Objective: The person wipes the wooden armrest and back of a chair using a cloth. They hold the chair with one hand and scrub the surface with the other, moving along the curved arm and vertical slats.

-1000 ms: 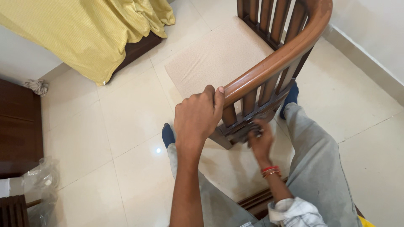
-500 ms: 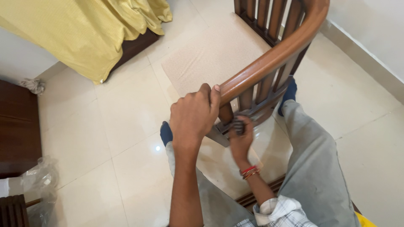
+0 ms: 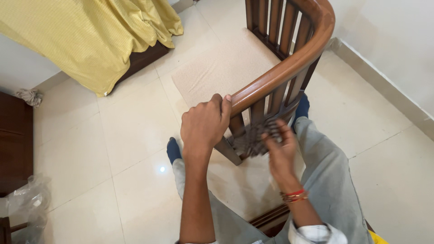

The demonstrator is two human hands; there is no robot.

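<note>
A wooden chair [image 3: 289, 63] with a curved armrest, upright slats and a beige seat cushion [image 3: 221, 68] stands in front of me. My left hand [image 3: 204, 124] grips the near end of the armrest. My right hand [image 3: 280, 149] holds a dark grey cloth [image 3: 255, 138] pressed against the lower rail and slats of the chair's side. The hand is blurred. My grey trouser legs and blue socks sit on either side of the chair's corner.
A yellow cloth [image 3: 95, 36] hangs over dark furniture at the upper left. A dark wooden cabinet [image 3: 16, 144] stands at the left edge, with a clear plastic bag [image 3: 25, 203] below it. A white wall [image 3: 389, 49] runs along the right.
My right hand with the cloth went left along the chair's lower rail, then back right and slightly up against the slats. My left hand kept its grip on the armrest.
</note>
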